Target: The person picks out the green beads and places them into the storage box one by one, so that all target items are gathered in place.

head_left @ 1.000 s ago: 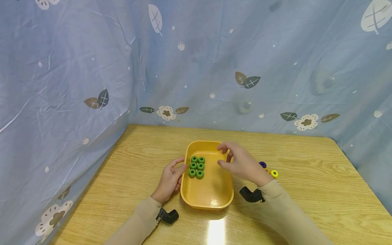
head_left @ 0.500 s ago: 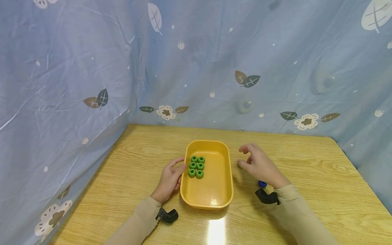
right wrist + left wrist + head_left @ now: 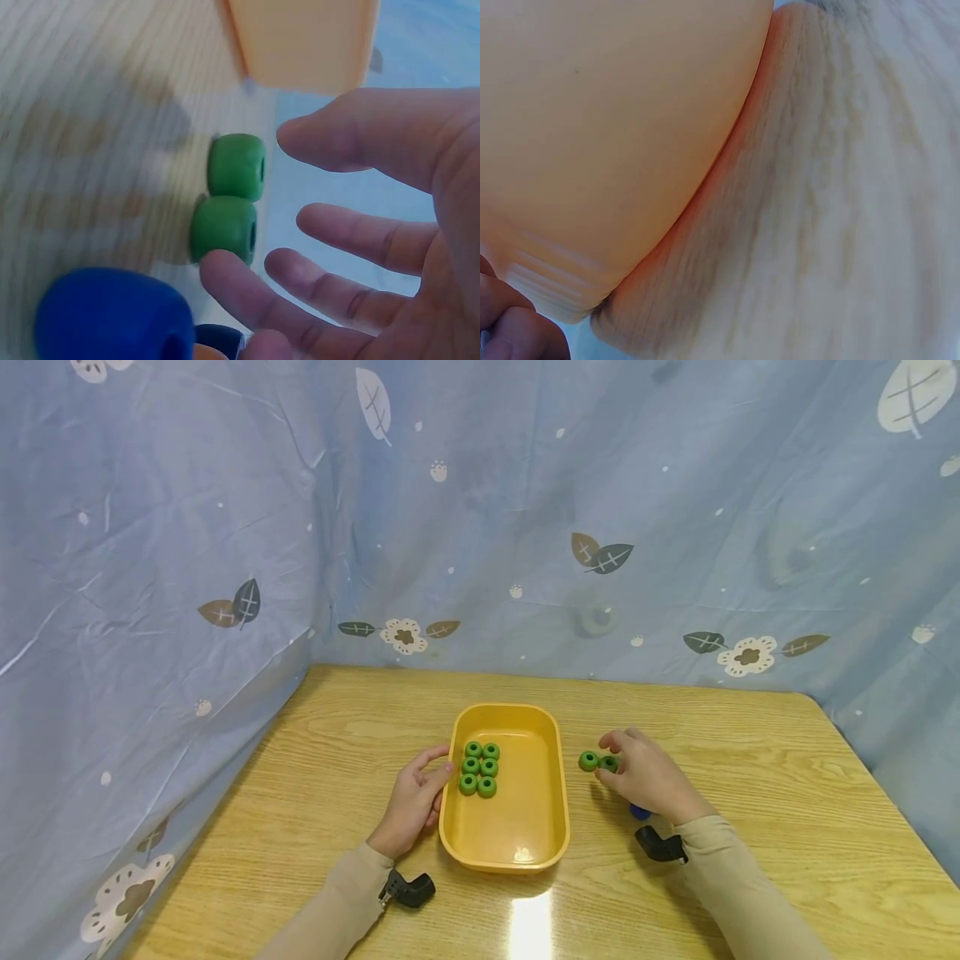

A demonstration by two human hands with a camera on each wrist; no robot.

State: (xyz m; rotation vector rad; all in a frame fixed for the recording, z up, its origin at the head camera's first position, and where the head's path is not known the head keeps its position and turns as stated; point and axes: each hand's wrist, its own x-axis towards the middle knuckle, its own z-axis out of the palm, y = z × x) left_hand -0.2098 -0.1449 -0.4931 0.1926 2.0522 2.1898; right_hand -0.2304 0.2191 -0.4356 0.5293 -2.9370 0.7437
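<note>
My left hand [image 3: 412,797] grips the left wall of a yellow tray [image 3: 564,793], thumb at the rim and fingers along the outside. Several green beads [image 3: 471,766] stand in two columns on the tray's left side. On the table right of the tray sit two more green beads [image 3: 588,761], touching each other. My right hand [image 3: 652,777] is just beside them, fingers spread and lightly bent, holding nothing. In the right wrist view one fingertip overlaps the lower green bead [image 3: 225,229]; whether it touches I cannot tell.
A blue bead [image 3: 112,315] lies close under my right hand, with a dark blue bead [image 3: 221,337] and an orange piece partly hidden beyond it. The wooden table [image 3: 360,710] meets a blue patterned cloth [image 3: 480,527] at the back.
My right hand has moved from over the tray to the right and down beside the table beads. Two green beads there have come into view. The left hand stays at the tray.
</note>
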